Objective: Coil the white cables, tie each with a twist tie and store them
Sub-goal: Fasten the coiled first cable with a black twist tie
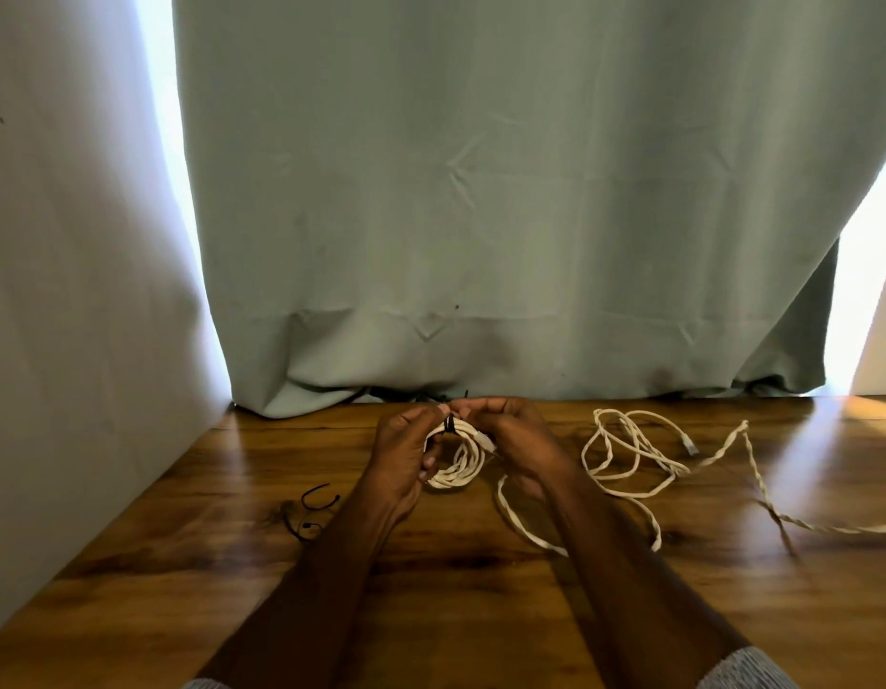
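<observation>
While both hands pinch its black tie [450,424], coiled white cable [458,460] upright — loose cable [630,455] beside

The wooden table [456,614] is bare in the lower centre and lower left of the frame. At right, a loose white cable [635,455] sprawls across the way. Spare black ties [314,509] lie at left; the curtain [481,216] closes the back.

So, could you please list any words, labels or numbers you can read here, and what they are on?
None: no readable text anywhere.
The coiled cable, loose cables, spare twist ties, wooden table and curtain show no lettering.
</observation>
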A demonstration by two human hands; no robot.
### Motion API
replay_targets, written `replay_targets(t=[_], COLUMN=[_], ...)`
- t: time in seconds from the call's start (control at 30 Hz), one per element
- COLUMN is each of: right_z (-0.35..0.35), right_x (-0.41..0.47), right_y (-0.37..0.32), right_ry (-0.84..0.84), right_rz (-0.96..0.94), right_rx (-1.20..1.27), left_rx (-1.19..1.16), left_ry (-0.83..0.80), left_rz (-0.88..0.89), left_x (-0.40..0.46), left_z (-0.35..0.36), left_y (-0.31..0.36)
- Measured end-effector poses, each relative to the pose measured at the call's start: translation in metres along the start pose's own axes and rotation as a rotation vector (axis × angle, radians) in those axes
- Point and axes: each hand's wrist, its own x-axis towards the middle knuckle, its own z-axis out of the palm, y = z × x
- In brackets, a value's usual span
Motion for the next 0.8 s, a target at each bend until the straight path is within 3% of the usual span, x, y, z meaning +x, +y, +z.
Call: replay_targets(t=[0.23, 0.43, 0.63, 0.8], right_z=[-0.012, -0.016, -0.022, -0.01], right_x=[0.007, 0.01, 0.011, 0.014], right_y=[-0.003, 0.003, 0.0, 0.008], right_ry=[0.124, 0.046, 0.158, 0.276], right_rz=[0.08, 0.092, -0.026, -0.259], right_rx=[0.008, -0.151, -0.51, -0.451], left_rx=[0.052, 0.129, 0.234, 0.243], left_ry=[-0.123, -0.158, -0.236, -0.103], left_rz=[0.018, 0.01, 0.067, 0.106], left_x=[-0.005, -0.005, -0.011, -0.006], left_z=[0.006, 0.011, 0.019, 0.018], left_y=[-0.002, -0.007, -0.011, -0.012])
